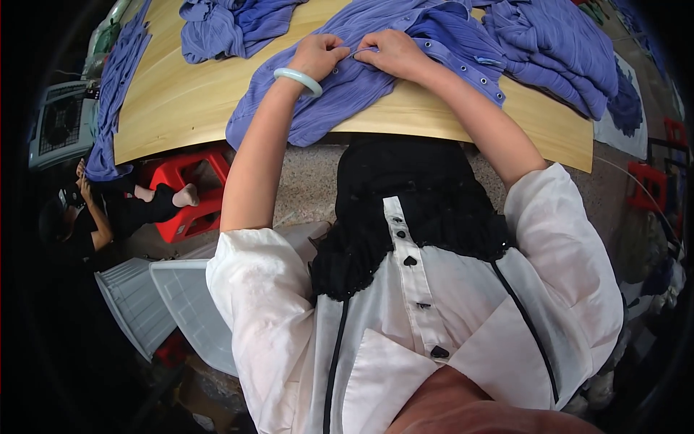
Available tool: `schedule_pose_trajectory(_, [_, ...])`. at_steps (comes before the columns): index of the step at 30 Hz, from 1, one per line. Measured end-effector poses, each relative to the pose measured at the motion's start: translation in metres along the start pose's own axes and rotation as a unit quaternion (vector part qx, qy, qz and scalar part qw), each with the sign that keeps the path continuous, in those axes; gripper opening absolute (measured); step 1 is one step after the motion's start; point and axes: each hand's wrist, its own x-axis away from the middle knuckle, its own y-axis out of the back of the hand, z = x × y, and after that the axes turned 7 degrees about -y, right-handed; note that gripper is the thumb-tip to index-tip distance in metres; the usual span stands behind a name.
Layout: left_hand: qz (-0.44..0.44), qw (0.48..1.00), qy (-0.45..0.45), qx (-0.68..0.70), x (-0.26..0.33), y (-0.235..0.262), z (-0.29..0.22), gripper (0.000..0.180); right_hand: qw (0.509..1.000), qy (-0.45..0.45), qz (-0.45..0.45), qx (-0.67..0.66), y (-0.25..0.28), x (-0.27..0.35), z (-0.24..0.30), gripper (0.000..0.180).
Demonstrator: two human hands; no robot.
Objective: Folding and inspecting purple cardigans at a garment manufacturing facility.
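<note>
Both the left hand and the right hand pinch the purple shirt lying on the wooden table. Fingers are curled tight on the cloth. It seems best to keep it flat and go slow.

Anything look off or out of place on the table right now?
Nothing is damaged or spilled. The blue garment under the left hand and right hand hangs partly over the near edge of the wooden table, and another blue piece droops off its left end.

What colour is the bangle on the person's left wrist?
The bangle is pale, milky green, seen best in the head view, above the purple-blue garment.
</note>
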Motion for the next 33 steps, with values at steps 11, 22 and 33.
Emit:
schedule_pose_trajectory(11, [0.024, 0.992, 0.049, 0.114, 0.003, 0.001, 0.004, 0.011, 0.997, -0.006, 0.018, 0.075, 0.002, 0.009, 0.007, 0.025])
schedule_pose_trajectory(22, [-0.027, 0.997, -0.044, -0.059, -0.026, -0.007, 0.004, 0.027, 0.985, 0.103, 0.013, 0.134, 0.034, 0.018, -0.008, 0.022])
schedule_pose_trajectory(33, [0.019, 0.998, -0.039, -0.050, -0.037, -0.017, -0.005, 0.023, 0.998, 0.049, -0.011, 0.041, 0.029, 0.010, -0.017, 0.021])
